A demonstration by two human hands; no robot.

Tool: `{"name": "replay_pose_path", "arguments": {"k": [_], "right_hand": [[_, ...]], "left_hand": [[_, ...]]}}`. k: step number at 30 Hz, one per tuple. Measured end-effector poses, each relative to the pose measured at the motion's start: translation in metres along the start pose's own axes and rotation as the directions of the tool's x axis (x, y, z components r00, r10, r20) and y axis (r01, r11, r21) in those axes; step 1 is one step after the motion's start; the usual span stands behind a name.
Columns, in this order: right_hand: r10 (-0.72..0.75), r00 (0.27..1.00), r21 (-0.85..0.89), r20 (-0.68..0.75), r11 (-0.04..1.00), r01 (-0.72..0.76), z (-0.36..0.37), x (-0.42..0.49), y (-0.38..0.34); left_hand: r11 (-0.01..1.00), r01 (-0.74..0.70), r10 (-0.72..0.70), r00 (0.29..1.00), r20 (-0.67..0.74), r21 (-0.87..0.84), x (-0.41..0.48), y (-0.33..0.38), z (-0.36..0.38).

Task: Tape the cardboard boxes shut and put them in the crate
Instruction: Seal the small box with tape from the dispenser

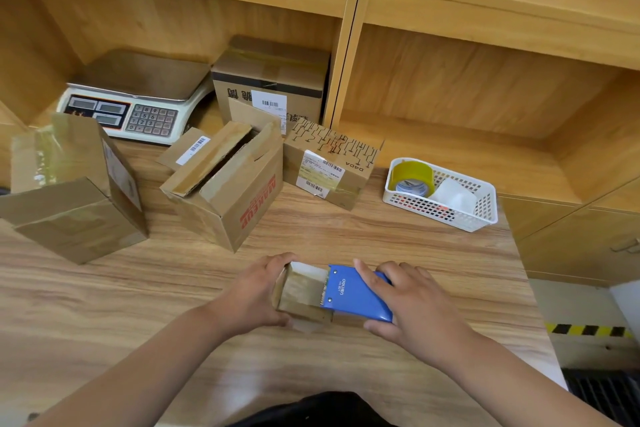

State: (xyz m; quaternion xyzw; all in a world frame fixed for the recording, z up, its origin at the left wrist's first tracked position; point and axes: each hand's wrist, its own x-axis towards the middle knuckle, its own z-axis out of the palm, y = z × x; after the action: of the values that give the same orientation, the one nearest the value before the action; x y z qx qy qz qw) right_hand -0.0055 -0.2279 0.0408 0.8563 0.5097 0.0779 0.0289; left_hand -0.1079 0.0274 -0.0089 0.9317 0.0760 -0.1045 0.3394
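Wooden table (138,305) bears small, tape-glossed cardboard box (302,291).

A: What's the tabletop (138,305) made of?
B: Wood grain, smooth, with a soft sheen. The shelves (467,87) are light wood, more matt.
A: And the small box (301,291)?
B: Brown cardboard, its top glossy under clear tape. The tape dispenser (353,295) is smooth, shiny blue plastic.
A: The rest?
B: The open box (242,198) is matt cardboard, the basket (450,220) white perforated plastic, the tape roll (414,172) glossy and yellowish, the scale pan (138,74) dull metal.
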Motion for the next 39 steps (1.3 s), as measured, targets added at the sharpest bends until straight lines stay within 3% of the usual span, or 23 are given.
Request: {"name": "replay_pose_path", "arguments": {"k": [5,11,15,19,22,27,32,39], "right_hand": [[-0.019,1.000,-0.004,0.018,1.000,0.019,0.006,0.009,-0.009],[-0.036,0.998,0.000,0.057,0.999,0.036,0.012,0.010,-0.017],[-0.017,0.997,0.014,0.076,1.000,0.016,0.012,0.007,-0.017],[0.000,0.997,0.026,0.074,1.000,-0.002,0.012,0.005,-0.015],[0.025,0.998,0.053,0.053,0.998,-0.028,0.008,0.004,-0.013],[0.008,1.000,0.061,0.007,0.998,-0.009,-0.003,0.005,-0.011],[0.004,0.998,0.070,0.062,0.998,-0.008,-0.003,-0.012,0.005],[0.045,0.993,0.005,0.105,0.999,-0.046,-0.001,-0.033,0.016]], "left_hand": [[0.999,0.039,-0.039,0.999,0.025,0.003,-0.004,-0.005,-0.002],[0.923,-0.116,0.118,0.993,0.017,0.367,0.000,0.007,-0.002],[0.862,-0.206,0.188,0.979,0.085,0.463,0.007,0.022,0.003],[0.876,-0.219,0.198,0.976,0.092,0.431,0.013,0.024,0.005],[0.879,-0.231,0.245,0.969,0.019,0.417,0.014,0.013,0.008],[0.938,-0.186,0.177,0.983,0.054,0.291,0.013,0.000,0.005],[0.962,-0.146,0.137,0.989,0.053,0.230,0.010,-0.006,0.003],[0.949,-0.130,0.112,0.990,0.080,0.287,0.011,-0.001,0.002]]}}
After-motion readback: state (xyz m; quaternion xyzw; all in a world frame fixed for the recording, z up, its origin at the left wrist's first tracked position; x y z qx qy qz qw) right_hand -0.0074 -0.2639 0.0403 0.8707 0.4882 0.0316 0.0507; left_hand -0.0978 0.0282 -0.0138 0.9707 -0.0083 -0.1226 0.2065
